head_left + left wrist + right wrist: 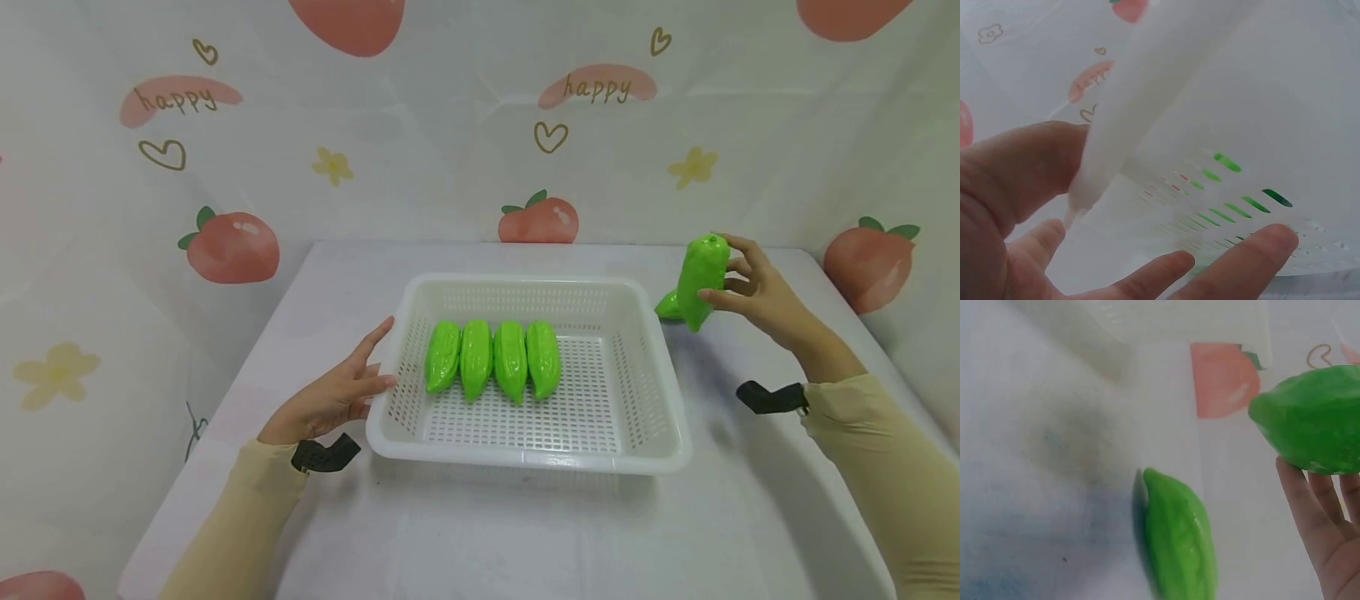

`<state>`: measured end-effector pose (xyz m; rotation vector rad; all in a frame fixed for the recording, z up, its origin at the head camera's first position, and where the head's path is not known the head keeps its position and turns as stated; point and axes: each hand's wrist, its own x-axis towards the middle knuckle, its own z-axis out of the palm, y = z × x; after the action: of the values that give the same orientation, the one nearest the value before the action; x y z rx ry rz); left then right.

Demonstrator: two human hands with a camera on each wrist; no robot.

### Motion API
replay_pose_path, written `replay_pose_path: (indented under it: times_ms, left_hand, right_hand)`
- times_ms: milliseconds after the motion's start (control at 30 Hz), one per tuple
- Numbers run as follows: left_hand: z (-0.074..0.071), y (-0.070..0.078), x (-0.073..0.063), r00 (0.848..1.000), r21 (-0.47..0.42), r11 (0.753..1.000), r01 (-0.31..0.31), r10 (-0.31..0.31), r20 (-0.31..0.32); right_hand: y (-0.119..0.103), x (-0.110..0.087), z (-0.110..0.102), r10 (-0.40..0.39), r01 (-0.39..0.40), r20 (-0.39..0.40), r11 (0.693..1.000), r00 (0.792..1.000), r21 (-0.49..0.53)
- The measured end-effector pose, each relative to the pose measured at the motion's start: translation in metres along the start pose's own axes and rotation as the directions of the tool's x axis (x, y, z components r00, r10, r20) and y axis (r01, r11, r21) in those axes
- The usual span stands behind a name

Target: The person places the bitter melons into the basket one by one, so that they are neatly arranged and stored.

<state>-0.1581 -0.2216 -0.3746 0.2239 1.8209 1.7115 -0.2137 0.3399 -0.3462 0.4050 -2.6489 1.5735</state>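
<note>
My right hand (761, 296) holds a bumpy green gourd, like a bitter melon (703, 279), between thumb and fingers, lifted upright above the table right of the basket. Behind it a second green bitter melon (1179, 540) lies on the table, partly hidden in the head view. My left hand (333, 396) is at the left side of a white perforated plastic basket (525, 460). Its thumb touches the rim and its fairly straight fingers (1235, 265) spread along the outer wall. Inside the basket, several green bitter melons (476, 358) lie side by side, tips toward me, left of the middle.
The basket stands on a white-covered table (510, 533). Behind it hangs a white cloth (435, 108) printed with peaches, hearts and flowers. Bare basket floor (588, 392) shows to the right of the row. Black straps (768, 397) are on both wrists.
</note>
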Motion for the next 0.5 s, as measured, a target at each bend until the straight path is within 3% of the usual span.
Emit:
replay_pose_path:
  times_ms: [167,333,500]
  left_hand:
    - [-0.001,-0.001,0.000,1.000,0.008,1.000,-0.008,0.008,0.006]
    - [-0.001,-0.001,0.000,1.000,0.010,1.000,-0.011,0.011,0.007]
    - [-0.001,-0.002,0.000,1.000,0.009,1.000,-0.016,0.016,0.013]
  right_hand:
    - [-0.008,-0.001,0.002,-0.059,0.052,0.048,0.988,0.997,0.142]
    - [-0.015,-0.001,0.008,-0.154,0.114,0.094,0.934,0.984,0.338]
    - [-0.021,0.000,0.016,-0.194,0.149,0.084,0.915,0.977,0.375]
